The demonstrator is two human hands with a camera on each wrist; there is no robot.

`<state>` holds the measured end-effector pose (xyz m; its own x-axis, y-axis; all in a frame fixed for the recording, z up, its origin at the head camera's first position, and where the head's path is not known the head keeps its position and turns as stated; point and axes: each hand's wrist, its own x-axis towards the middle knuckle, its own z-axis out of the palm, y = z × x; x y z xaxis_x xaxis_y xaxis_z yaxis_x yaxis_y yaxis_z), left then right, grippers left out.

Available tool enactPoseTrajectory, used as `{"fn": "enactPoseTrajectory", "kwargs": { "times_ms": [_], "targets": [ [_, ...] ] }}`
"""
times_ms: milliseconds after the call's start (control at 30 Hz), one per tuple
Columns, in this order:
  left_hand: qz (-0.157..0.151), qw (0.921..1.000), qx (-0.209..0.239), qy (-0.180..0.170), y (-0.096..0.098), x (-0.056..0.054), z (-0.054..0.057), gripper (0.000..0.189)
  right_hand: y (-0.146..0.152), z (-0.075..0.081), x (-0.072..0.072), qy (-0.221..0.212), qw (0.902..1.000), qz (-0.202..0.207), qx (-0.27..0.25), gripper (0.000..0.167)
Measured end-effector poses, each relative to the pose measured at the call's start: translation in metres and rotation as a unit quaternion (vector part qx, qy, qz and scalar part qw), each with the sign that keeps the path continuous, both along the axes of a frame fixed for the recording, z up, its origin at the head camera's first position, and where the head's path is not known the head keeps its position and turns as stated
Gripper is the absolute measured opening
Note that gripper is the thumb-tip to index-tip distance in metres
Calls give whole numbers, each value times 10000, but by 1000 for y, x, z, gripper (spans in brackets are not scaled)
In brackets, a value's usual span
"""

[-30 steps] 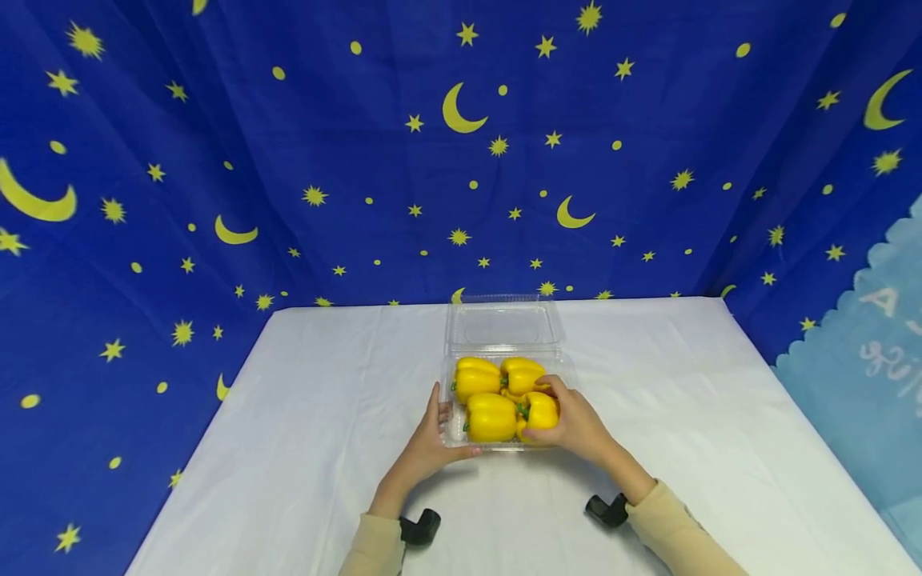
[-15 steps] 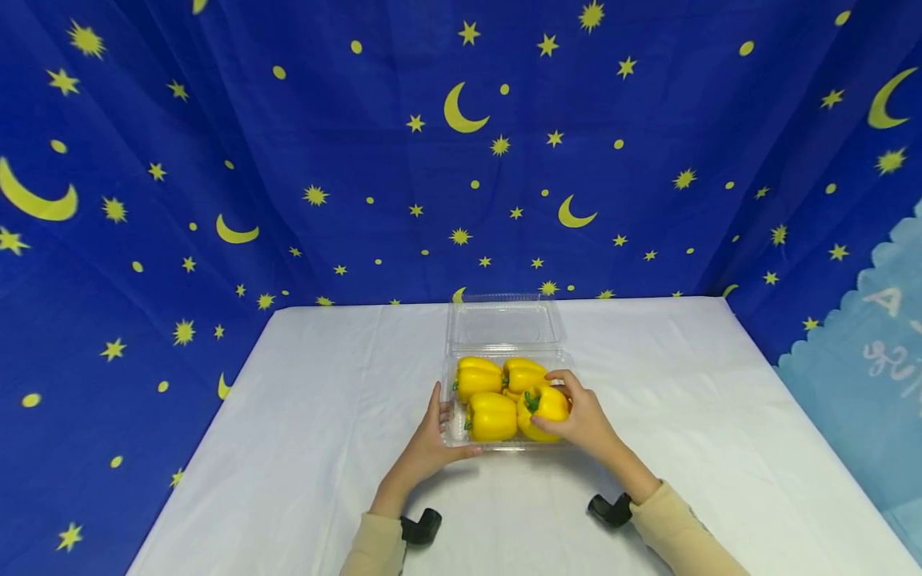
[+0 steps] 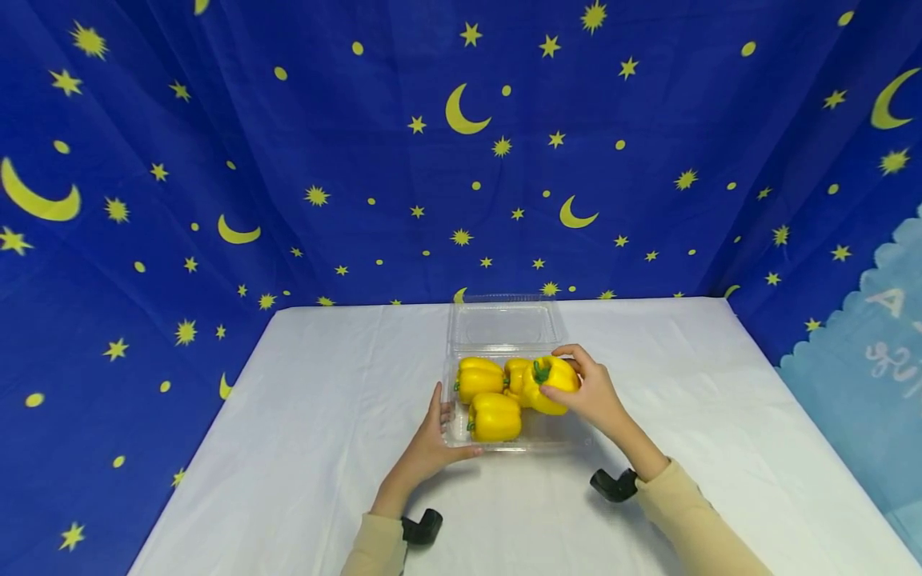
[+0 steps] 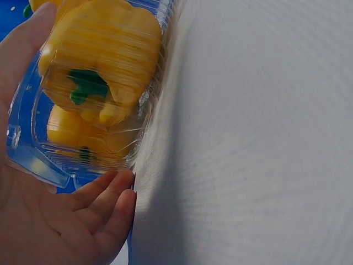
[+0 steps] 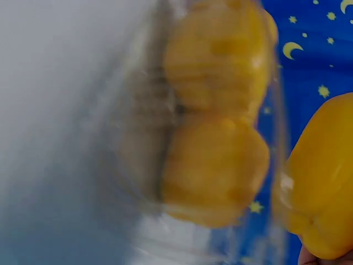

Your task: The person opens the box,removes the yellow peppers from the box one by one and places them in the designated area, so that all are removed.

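My right hand grips a yellow bell pepper with a green stem, raised over the right side of a clear plastic clamshell container. In the right wrist view this bell pepper fills the right edge, a little of the hand showing below it. Two more peppers lie on the container's left side; another is partly hidden behind the held one. My left hand rests at the container's front left corner, thumb along the front, relaxed fingers by the left side.
The container's clear lid is folded back towards the far table edge. A white cloth covers the table. Blue curtains with stars and moons hang behind and at the sides. Each wrist carries a black mount.
My right hand has lifted the front right bell pepper and moved it back, over the rear right pepper, baring the container's front right part. The left hand stays in place.
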<state>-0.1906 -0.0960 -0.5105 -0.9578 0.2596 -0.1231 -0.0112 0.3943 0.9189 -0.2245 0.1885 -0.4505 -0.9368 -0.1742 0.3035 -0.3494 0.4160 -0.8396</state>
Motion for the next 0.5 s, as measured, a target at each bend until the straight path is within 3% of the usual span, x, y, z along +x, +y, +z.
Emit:
{"fn": "enactPoseTrajectory", "kwargs": {
  "times_ms": [267,500],
  "targets": [
    [8,10000,23,-34,2,-1,-1,128,17,18,-10,27,9994,-330,131,53],
    [39,10000,21,-51,1,0,-1,127,31,24,-15,-42,9976,-648,240,53]
  ]
}}
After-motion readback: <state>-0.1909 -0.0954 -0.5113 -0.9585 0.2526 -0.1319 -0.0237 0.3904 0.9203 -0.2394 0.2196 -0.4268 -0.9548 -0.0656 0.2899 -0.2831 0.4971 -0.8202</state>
